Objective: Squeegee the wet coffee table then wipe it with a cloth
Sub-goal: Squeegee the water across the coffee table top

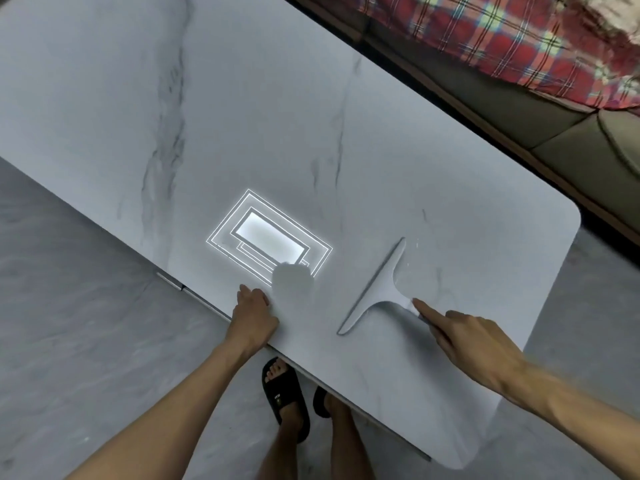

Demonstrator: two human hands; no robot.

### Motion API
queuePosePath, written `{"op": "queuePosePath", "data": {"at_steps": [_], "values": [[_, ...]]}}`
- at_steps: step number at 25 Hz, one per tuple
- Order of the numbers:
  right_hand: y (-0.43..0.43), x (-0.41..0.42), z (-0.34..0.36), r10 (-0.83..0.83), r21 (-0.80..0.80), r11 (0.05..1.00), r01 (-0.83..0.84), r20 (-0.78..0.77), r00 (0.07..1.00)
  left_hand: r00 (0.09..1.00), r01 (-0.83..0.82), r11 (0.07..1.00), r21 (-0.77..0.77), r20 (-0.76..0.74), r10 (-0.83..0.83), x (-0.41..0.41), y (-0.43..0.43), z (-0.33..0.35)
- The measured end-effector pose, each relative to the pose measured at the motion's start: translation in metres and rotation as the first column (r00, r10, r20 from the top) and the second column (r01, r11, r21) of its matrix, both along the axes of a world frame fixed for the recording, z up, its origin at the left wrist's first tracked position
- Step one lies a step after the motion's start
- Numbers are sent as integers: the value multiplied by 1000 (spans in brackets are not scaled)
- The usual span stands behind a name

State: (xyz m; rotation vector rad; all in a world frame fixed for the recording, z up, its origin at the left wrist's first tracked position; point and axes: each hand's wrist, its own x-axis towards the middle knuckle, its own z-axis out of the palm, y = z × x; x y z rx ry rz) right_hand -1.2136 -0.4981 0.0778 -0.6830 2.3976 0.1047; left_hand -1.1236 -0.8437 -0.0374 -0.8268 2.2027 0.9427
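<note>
Squeegee (388,289) lies on the right end of the surface (242,116), not far from the near edge. Its long blade (371,288) runs diagonally and its handle (404,303) points back toward the person. It is white, T-shaped and nearly the same tone as the pale marbled top, so its outline shows mostly through shadow. A few faint droplets (414,251) glint just beside the blade's far end; otherwise the wetness is hard to see.

The right hand (478,341) holds the handle, index finger laid straight along it and the other fingers tucked round the part it hides. The left hand (254,317) rests on the near edge with loosely bent fingers, holding nothing — a brace, most likely.

The squeegee pass looks to be the step in hand. To do it well, keep the whole blade flat to the top with even pressure, pull in one straight stroke to an edge, and overlap each lane — a lifted end would leave a streak.

A ceiling light's reflection (270,237) shines between the hands. A sofa (519,126) with a plaid blanket (502,39) sits beyond. No cloth is visible.
</note>
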Motion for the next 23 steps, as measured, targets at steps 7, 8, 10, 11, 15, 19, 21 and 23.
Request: {"op": "queuePosePath", "data": {"at_steps": [7, 8, 10, 11, 15, 19, 21, 23], "values": [[-132, 25, -45, 412, -231, 886, -402, -6, 911, 970, -206, 970, -131, -157, 185, 18, -5, -2], [-136, 27, -52, 422, -232, 880, -414, -17, 907, 973, -194, 973, -125, -150, 175, 19, -4, -1], [-120, 31, -60, 382, -234, 895, -380, -37, 923, 985, -127, 985, -118, -128, 112, 22, 1, 0], [-105, 31, -61, 350, -230, 908, -350, -40, 936, 991, -81, 990, -113, -118, 67, 24, 7, 1], [-26, 34, -53, 188, -204, 962, -184, 0, 982, 989, 141, 984, -105, -25, -144, 23, 51, 3], [50, 46, -42, 115, -134, 985, -112, 13, 993, 964, 224, 971, -82, 163, -209, 20, 97, 0], [82, 48, -36, 86, -123, 989, -84, 10, 996, 967, 196, 978, -75, 178, -180, 22, 115, 2], [106, 48, -31, 100, -109, 989, -99, 8, 995, 975, 169, 981, -95, 159, -152, 27, 129, 5]]}}
